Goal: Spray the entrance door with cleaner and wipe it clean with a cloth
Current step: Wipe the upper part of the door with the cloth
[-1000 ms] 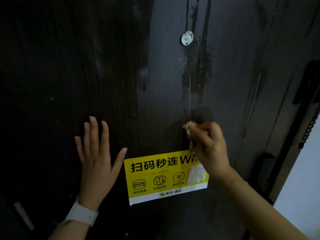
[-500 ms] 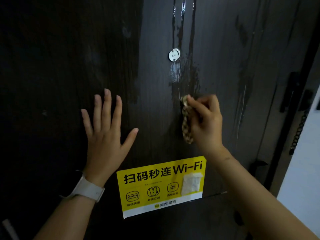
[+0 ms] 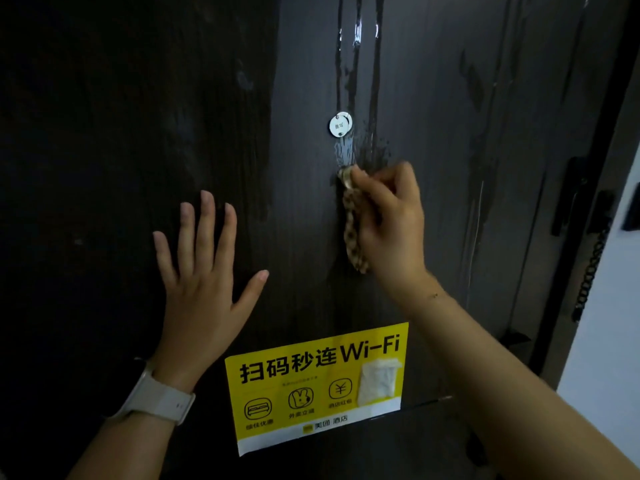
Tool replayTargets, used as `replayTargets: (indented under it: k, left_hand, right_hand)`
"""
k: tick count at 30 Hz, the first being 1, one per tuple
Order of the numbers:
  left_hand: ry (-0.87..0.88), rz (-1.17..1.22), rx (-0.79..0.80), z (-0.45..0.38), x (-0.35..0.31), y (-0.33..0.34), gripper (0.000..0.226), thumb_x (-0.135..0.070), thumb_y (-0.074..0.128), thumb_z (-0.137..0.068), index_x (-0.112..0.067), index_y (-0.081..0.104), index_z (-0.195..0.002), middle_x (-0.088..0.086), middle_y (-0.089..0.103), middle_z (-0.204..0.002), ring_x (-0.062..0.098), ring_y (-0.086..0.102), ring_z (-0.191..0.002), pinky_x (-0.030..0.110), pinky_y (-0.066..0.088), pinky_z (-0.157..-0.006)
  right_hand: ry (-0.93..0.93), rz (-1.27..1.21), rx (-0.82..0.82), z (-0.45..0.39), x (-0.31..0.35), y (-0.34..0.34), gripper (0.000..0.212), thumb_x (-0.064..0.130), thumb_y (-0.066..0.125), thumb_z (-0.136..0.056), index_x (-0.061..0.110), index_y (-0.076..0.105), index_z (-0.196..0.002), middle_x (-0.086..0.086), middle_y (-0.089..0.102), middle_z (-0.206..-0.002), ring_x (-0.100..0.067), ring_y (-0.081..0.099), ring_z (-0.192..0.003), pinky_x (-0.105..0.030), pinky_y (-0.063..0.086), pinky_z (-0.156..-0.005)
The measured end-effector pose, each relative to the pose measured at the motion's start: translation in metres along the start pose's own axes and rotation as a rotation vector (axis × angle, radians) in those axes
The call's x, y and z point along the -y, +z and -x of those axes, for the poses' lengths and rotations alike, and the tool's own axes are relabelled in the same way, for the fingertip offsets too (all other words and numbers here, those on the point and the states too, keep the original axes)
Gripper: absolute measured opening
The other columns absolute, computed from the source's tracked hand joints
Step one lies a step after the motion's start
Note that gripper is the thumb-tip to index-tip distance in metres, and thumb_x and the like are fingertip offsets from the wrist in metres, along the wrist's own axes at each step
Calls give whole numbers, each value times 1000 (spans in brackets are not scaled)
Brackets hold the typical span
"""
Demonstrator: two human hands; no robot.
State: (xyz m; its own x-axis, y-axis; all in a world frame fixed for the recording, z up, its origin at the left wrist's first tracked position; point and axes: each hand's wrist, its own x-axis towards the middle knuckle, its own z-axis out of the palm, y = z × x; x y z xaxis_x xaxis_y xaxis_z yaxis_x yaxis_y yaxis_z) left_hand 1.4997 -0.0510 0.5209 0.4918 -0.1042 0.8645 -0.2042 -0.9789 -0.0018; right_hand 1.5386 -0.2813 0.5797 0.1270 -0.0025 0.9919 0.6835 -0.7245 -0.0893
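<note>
The door (image 3: 104,133) fills nearly the whole view, a dark wood-grain panel, its far left in deep shadow. At about eight o'clock from the centre of the view, the left hand (image 3: 201,289) lies flat against the door, fingers straight and spread, thumb splayed toward three o'clock, grasping nothing. A pale watch band (image 3: 156,398) wraps the wrist below it, at seven o'clock.

At six o'clock, a yellow Wi-Fi sticker (image 3: 311,386) is stuck to the door, slightly tilted, with a torn whitish patch near its right edge. Straight up from it, at about twelve o'clock from the centre, sits a small round metal peephole cover (image 3: 340,124). Shiny wet streaks (image 3: 356,36) run down the door from the top edge, past the cover on its right.

Just below the cover, toward five o'clock from it, the right hand (image 3: 388,220) is clenched around a bunched, spotted cloth (image 3: 353,230), fingers curled over it and thumb pinning its upper end. The cloth is pressed to the door, its top end touching the wet patch under the cover and its lower end hanging out below the palm.

At three o'clock, near the door's right edge, a dark handle (image 3: 568,195) stands, with a coiled black cord (image 3: 590,268) hanging beside it against a pale wall (image 3: 609,341).
</note>
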Motion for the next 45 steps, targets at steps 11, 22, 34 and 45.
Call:
replayTargets:
  k: [11, 22, 34, 45]
  left_hand:
    - [2, -4, 8, -1, 1, -2, 84, -58, 36, -90, -17, 5, -156, 5, -12, -162, 25, -12, -149, 52, -10, -117]
    - [6, -18, 20, 0, 1, 0, 84, -58, 35, -91, -16, 2, -156, 6, -12, -162, 26, -11, -149, 55, -8, -117]
    - [52, 79, 42, 3, 10, -17, 71, -52, 35, -95, -22, 13, -155, -3, -6, -163, 16, -7, -150, 44, -4, -120]
    - [106, -84, 16, 0, 67, -39, 73, -50, 38, -93, -16, 17, -154, 8, -2, -163, 24, -3, -150, 55, 2, -119]
  right_hand:
    - [-35, 69, 76, -7, 7, -5, 35, 15, 48, -92, -1, 65, -118, -14, 52, -97, -24, 50, -88, -23, 42, -72]
    - [-27, 30, 3, 28, -20, -10, 24, 6, 64, -90, 0, 70, -112, -16, 56, -100, -20, 52, -95, -17, 41, -83]
    - [-341, -45, 339, 106, 5, 6, 28, 10, 45, -101, 3, 69, -111, -3, 50, -103, -20, 51, -94, -22, 38, -79]
    - [29, -72, -22, 56, 58, 39, 19, 5, 61, -91, 2, 72, -106, -9, 50, -97, -7, 49, -88, -18, 43, -80]
